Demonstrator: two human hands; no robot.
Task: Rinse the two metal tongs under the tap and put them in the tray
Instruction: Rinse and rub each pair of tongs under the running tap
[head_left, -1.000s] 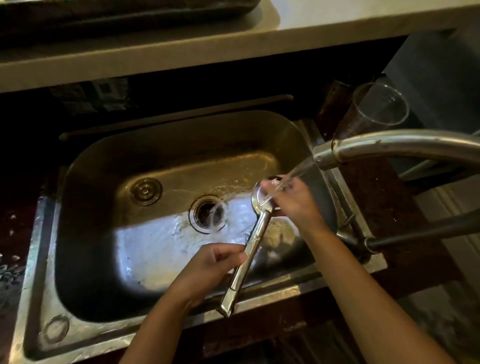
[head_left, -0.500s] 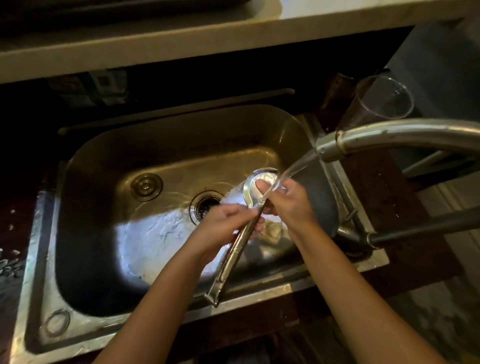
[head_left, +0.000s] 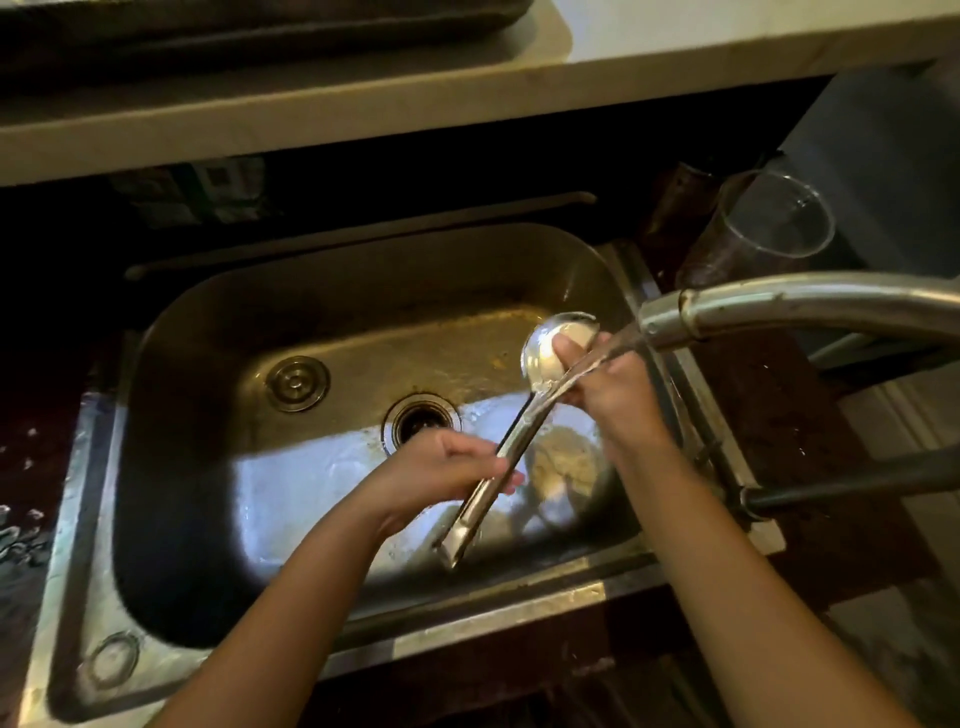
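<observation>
Tongs (head_left: 511, 447) are held slantwise over the sink (head_left: 218, 322), spoon-shaped head up by the tap (head_left: 727, 317), hinge end low near the front rim. Left hand (head_left: 441, 475) is closed around the mid-shaft. Right hand (head_left: 613, 395) is at the head, thumb pressed into the bowl. Water (head_left: 597, 361) from the spout strikes the head and runs down. A glass (head_left: 774, 218) stands behind the tap. Only one pair of tongs is visible.

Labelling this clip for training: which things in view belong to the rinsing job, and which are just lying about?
In use: metal tongs, curved steel tap, steel sink, left hand, right hand.
Lying about: clear drinking glass, round metal sink plug.
</observation>
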